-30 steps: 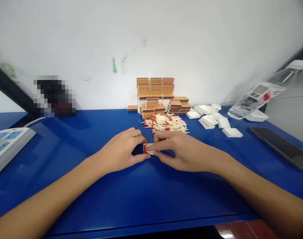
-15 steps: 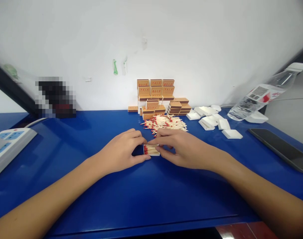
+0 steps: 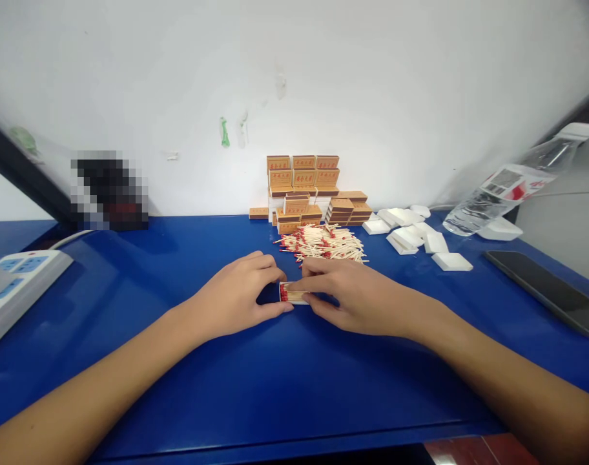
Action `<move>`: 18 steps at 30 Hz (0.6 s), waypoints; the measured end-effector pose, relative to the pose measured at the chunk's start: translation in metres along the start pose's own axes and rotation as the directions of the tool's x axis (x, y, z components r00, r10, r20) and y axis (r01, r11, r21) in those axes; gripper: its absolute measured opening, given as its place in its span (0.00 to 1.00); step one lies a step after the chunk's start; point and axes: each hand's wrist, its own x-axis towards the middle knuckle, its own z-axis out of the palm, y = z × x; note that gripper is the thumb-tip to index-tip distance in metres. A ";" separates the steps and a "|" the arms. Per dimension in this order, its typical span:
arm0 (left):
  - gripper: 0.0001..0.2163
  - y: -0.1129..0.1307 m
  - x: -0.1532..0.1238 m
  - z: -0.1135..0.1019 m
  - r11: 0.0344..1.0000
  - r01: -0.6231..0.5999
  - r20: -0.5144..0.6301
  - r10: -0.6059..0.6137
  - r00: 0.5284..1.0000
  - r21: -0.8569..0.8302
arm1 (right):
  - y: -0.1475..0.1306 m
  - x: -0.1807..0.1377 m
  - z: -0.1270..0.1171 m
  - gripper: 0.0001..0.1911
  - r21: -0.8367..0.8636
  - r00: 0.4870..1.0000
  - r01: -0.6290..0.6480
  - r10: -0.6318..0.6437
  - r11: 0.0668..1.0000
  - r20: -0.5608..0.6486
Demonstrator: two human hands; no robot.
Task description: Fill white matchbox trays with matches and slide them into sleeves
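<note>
A small white tray [image 3: 294, 296] filled with red-tipped matches lies on the blue table [image 3: 294, 374] between both hands. My left hand [image 3: 236, 294] curls round its left end, thumb and fingers touching it. From the right, my right hand [image 3: 345, 294] closes on the tray's other end, its index finger lying across the matches. A loose heap of matches [image 3: 323, 242] lies just beyond the hands.
Stacked tan matchboxes [image 3: 304, 190] stand against the white wall. Several empty white trays [image 3: 415, 236] lie to their right. A tilted water bottle [image 3: 507, 187] and a dark phone [image 3: 546, 290] are at the right; a power strip [image 3: 13, 284] is at the left.
My right hand has slid a little left over the tray, its fingers covering more of the matches. The left hand has stayed put.
</note>
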 end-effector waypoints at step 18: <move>0.18 0.000 -0.001 -0.002 1.000 0.021 0.002 -0.021 1.000 0.017 | 0.058 0.001 -0.032 0.13 -0.173 0.913 -0.259 0.183 0.950 -0.365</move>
